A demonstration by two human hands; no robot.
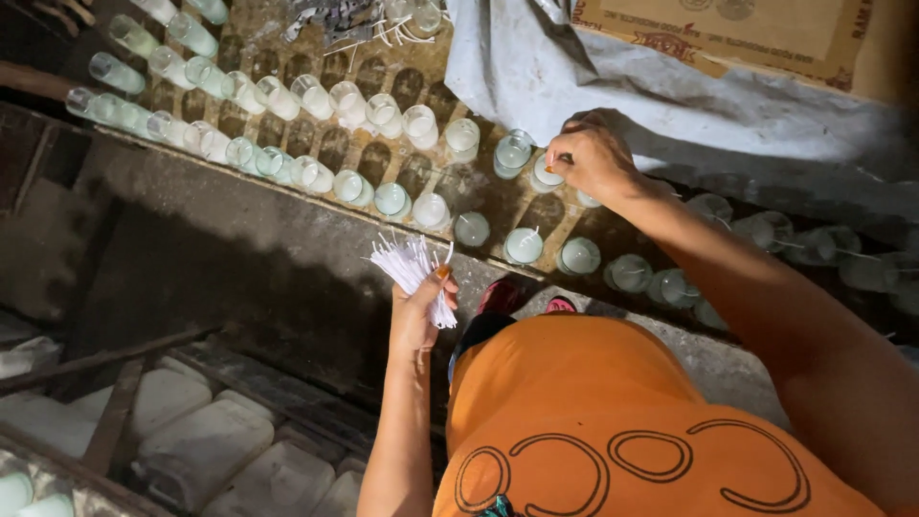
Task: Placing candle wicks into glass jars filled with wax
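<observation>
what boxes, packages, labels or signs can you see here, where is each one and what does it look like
Cardboard box: top right corner, lying on a grey cloth beyond the right hand; flat brown carton with dark red print and round marks, cut off by the frame.
Pale plastic jugs: lower left, below the left hand with its bundle of white wicks; squarish, whitish, no label visible.
No signs or screens.

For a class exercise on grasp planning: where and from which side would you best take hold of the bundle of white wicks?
Probably grip the bundle of white wicks at its lower, gathered end, coming from below, as the left hand does. The strands are pinched together there and fan loosely apart at the top, so a grip higher up would likely scatter them.
</observation>
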